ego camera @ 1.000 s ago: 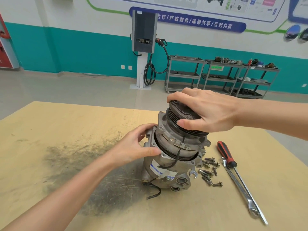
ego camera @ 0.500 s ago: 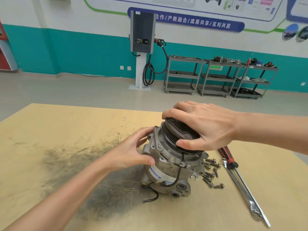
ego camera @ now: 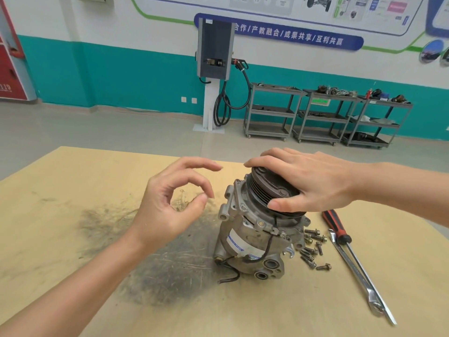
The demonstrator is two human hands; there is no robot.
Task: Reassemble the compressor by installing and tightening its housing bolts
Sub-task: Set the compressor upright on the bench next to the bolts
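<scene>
1 compressor (ego camera: 255, 229) (9 bolts (ego camera: 313, 249)), 2 tools (ego camera: 349, 259).

An automotive training workshop: parts-laden steel carts (ego camera: 325, 113), charging station (ego camera: 215, 49), instructional wall posters (ego camera: 279, 6).
</scene>
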